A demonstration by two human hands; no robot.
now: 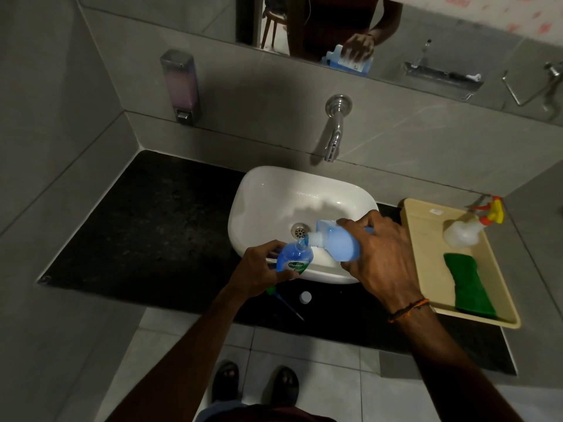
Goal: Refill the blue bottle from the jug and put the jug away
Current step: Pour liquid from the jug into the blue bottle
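Observation:
My left hand [259, 269] grips the small blue bottle [294, 259], which has a green and white label and an uncapped neck, over the front rim of the white sink [265, 190]. My right hand [380, 254] holds the jug [338, 242] of pale blue liquid tipped on its side, its white spout touching the bottle's mouth. Blue liquid shows inside both. On the black counter [152, 226] just behind my left wrist lie the bottle's pump with its long tube [285, 303] and a small round white cap [305, 297].
A chrome tap [333, 132] juts from the wall above the sink. To the right, a beige tray [426, 233] holds a clear spray bottle [469, 228] and a green sponge [467, 284]. A wall soap dispenser [180, 85] hangs at the left. A mirror [457, 25] spans the top.

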